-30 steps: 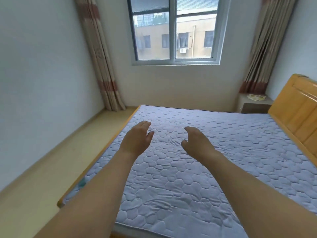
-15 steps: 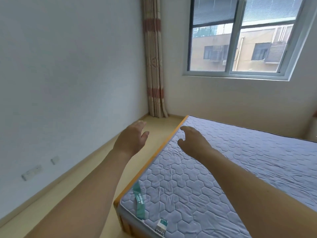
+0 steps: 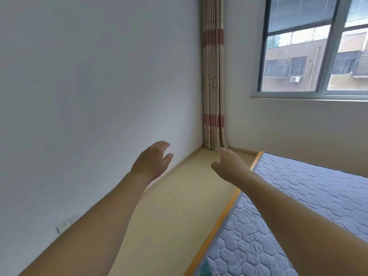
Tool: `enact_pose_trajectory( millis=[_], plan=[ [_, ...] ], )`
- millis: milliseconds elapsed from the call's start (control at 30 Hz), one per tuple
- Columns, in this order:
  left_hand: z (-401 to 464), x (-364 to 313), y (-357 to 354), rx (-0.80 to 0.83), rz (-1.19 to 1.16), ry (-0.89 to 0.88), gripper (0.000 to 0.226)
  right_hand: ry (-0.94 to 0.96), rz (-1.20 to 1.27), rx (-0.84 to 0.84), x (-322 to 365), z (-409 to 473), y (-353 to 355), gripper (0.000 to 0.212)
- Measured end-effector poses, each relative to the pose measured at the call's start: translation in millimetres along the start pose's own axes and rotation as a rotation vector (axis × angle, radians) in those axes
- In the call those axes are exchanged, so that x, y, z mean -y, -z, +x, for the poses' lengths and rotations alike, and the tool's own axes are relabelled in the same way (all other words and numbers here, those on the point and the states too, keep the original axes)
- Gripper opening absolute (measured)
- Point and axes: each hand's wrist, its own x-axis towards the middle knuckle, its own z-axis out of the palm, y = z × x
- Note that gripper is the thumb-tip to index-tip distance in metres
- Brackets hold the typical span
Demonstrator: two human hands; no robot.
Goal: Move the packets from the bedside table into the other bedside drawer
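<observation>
No packets, bedside table or drawer show in the head view at this moment. My left hand [image 3: 153, 161] is stretched out in front of me over the floor strip by the wall, fingers relaxed and holding nothing. My right hand [image 3: 229, 164] reaches forward beside it, near the corner of the bed, fingers loosely extended and empty.
A bed with a quilted blue-grey mattress [image 3: 310, 206] and an orange wooden edge [image 3: 225, 216] fills the lower right. A narrow yellow floor strip [image 3: 179, 206] runs between the bed and the white wall [image 3: 89, 96]. A curtain [image 3: 213, 76] hangs in the corner beside the window [image 3: 318, 46]. A wall socket [image 3: 64, 228] sits low at left.
The view has swung left: the bedside table with packets and the headboard have left the frame, and the wall and floor strip now fill it. Both hands stay outstretched and empty.
</observation>
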Motion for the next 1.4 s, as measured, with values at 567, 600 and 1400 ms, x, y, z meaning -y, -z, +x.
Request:
enact_pose_trajectory(
  millis=[567, 600, 1400],
  plan=[
    [285.7, 307.2, -18.0, -0.002, -0.007, -0.068, 0.046, 0.022, -0.016, -0.046, 162.0, 337.6, -168.7, 0.060],
    [305.7, 323.8, -17.7, 0.007, 0.000, -0.086, 0.046, 0.008, -0.018, -0.045, 169.4, 357.3, -174.6, 0.060],
    [852.9, 376.1, -208.8, 0.037, -0.216, -0.328, 0.043, -0.212, -0.031, -0.303, 64.3, 852.9, -149.6, 0.034]
  ],
)
